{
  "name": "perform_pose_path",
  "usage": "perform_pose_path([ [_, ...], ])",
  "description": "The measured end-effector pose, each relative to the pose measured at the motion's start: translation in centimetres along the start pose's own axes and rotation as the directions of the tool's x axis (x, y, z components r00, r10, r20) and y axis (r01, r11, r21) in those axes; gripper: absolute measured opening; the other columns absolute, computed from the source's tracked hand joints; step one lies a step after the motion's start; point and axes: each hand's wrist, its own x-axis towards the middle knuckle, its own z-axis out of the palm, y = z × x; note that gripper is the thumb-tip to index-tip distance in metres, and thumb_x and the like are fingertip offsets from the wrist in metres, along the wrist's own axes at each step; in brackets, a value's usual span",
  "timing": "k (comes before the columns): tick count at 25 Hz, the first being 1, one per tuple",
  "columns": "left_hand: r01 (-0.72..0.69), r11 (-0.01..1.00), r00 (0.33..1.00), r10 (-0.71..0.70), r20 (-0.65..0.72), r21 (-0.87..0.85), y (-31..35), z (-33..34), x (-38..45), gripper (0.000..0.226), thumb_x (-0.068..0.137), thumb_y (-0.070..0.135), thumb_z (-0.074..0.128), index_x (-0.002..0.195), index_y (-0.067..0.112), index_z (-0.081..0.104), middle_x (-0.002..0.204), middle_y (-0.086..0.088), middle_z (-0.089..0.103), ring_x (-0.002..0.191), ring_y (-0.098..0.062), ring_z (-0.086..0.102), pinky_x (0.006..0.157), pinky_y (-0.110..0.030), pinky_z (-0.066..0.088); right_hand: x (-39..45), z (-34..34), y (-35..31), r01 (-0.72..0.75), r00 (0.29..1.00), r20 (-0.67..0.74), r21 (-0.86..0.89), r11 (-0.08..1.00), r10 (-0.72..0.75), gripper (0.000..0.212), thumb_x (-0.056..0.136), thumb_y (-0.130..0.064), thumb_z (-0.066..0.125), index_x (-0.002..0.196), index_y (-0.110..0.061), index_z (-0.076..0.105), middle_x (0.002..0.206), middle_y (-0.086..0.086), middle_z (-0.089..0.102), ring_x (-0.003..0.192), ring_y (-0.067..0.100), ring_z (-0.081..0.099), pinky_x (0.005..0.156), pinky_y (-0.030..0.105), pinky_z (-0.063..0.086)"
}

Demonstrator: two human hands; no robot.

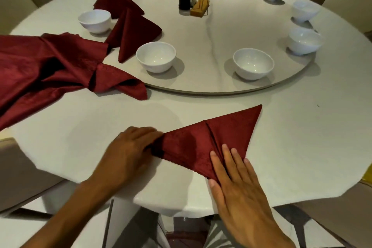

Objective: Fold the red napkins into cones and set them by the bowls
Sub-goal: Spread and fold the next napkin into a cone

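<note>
Item: red napkin (203, 147), part-folded triangle, table's (302, 147) near edge at 6 o'clock. Right hand (239, 189) pressing flat, fingers straight, pinning the fold. Left hand (130, 153) apparently pinching its 9 o'clock corner, fingertips hidden, probably to roll it.

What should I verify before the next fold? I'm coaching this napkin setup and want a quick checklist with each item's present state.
1. Right hand pinning the napkin flat: ok.
2. Left hand gripping the napkin's left corner: ok.
3. Napkin fully on the table, not overhanging: ok.
4. Cone shape formed: not ok, still a flat triangle.
5. Nearest bowl has free space beside it: ok.
6. Spare napkins within reach: cannot tell.
</note>
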Motion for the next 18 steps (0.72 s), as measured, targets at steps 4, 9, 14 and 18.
perform_pose_path([
  [4, -0.149, 0.988, 0.989, 0.148, -0.033, -0.037, -3.1, -1.3, -1.2, 0.061, 0.1, 0.053, 0.035, 0.099, 0.007, 0.076, 0.097, -0.007, 0.073, 0.085, -0.019, 0.071, 0.073, -0.033, 0.06, -0.2, 0.5, 0.8, 0.012, 0.999, -0.046, -0.041, 0.999, -0.014, 0.058, 0.099, -0.042, 0.02, 0.148, -0.015, 0.037, 0.155, 0.011, 0.032, 0.143, 0.031, 0.029, 0.11, 0.044, 0.02],
  [9, -0.091, 0.99, 0.996, 0.09, -0.015, -0.109, -3.3, -0.7, -1.5, 0.041, 0.091, 0.044, 0.053, 0.106, 0.012, 0.073, 0.096, 0.005, 0.069, 0.083, -0.008, 0.065, 0.068, -0.029, 0.058, -0.2, 0.7, 0.9, 0.011, 0.998, -0.068, -0.023, 1.0, -0.013, 0.056, 0.099, -0.039, 0.024, 0.146, -0.015, 0.041, 0.154, 0.01, 0.035, 0.142, 0.031, 0.032, 0.109, 0.046, 0.022],
  [14, -0.219, 0.971, 0.975, 0.215, 0.054, 0.091, -3.3, -1.2, -1.1, 0.05, 0.095, 0.048, 0.042, 0.087, 0.014, 0.078, 0.091, -0.001, 0.071, 0.078, -0.018, 0.064, 0.061, -0.033, 0.055, -0.2, 1.3, 1.0, 0.026, 0.996, -0.081, -0.035, 0.999, -0.028, 0.054, 0.099, -0.039, 0.024, 0.147, -0.019, 0.039, 0.155, 0.009, 0.033, 0.143, 0.03, 0.031, 0.11, 0.048, 0.023],
  [18, -0.151, 0.967, 0.988, 0.142, 0.057, 0.206, 0.0, -0.7, 2.4, 0.039, 0.092, 0.044, 0.04, 0.093, 0.019, 0.07, 0.103, -0.001, 0.067, 0.093, -0.021, 0.058, 0.079, -0.037, 0.045, 0.0, 1.8, 1.2, 0.016, 0.996, -0.086, -0.078, 0.997, -0.022, 0.053, 0.102, -0.04, 0.016, 0.147, -0.025, 0.04, 0.155, 0.008, 0.034, 0.143, 0.028, 0.032, 0.11, 0.049, 0.024],
])
